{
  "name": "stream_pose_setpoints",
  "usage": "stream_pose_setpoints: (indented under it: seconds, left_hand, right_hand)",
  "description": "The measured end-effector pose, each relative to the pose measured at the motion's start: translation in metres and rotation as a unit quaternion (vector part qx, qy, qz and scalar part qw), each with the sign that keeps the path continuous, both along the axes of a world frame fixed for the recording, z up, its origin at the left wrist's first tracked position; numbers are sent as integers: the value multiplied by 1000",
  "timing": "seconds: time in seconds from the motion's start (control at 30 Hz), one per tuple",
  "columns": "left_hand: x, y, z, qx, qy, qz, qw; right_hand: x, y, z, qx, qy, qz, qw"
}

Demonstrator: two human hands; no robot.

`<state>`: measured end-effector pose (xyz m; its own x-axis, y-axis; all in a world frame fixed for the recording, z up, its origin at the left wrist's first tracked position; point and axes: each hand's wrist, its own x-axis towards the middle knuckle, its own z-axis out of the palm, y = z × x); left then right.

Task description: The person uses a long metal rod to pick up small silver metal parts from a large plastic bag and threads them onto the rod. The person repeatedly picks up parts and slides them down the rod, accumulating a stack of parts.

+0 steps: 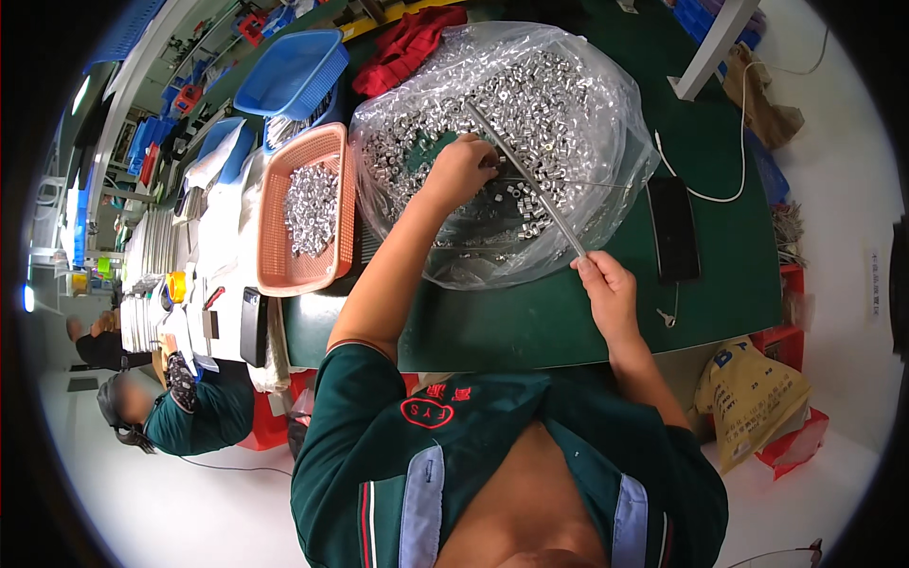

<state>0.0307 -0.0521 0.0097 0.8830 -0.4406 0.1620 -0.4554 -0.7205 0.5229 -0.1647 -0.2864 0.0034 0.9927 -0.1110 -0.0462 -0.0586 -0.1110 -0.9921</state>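
Right hand (606,284) grips the lower end of a metal rod (540,196), which slants up-left across an open plastic bag (625,99), top center of frame. Left hand (462,172) is over the bag's middle, fingers bent in close; can't tell if they pinch anything. Small loose metal parts (549,95) fill much of the bag, which sits on the green tabletop (492,341).

Possible trouble: rod could snag or tear the thin plastic if swung; tugging the rim could spill parts; phone (673,227), just right of the bag, might get knocked if the bag slides.

Writing: red lettered badge (426,410) on shirt front (341,426); big print on yellow sack (753,402), lower right; small characters on wall (876,360), far right. None visible on the metal parts.
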Motion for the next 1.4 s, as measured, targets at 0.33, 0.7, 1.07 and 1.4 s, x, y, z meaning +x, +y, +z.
stream_pose_setpoints:
  seconds: [0.33, 0.7, 1.07, 1.4]
  left_hand:
    - [-8, 3, -3, 15, -64, -7, 998]
    - [-3, 43, -3, -691, 426, -45, 583]
    - [-17, 63, 0, -794, 424, -110, 421]
    - [-23, 54, 13, -773, 300, 8, 560]
  right_hand:
    - [2, 4, -6, -8, -41, -11, 999]
    - [1, 5, 0, -28, -20, 3, 999]
    - [2, 10, -5, -81, -79, 30, 993]
    - [2, 10, -6, -110, -98, 37, 988]
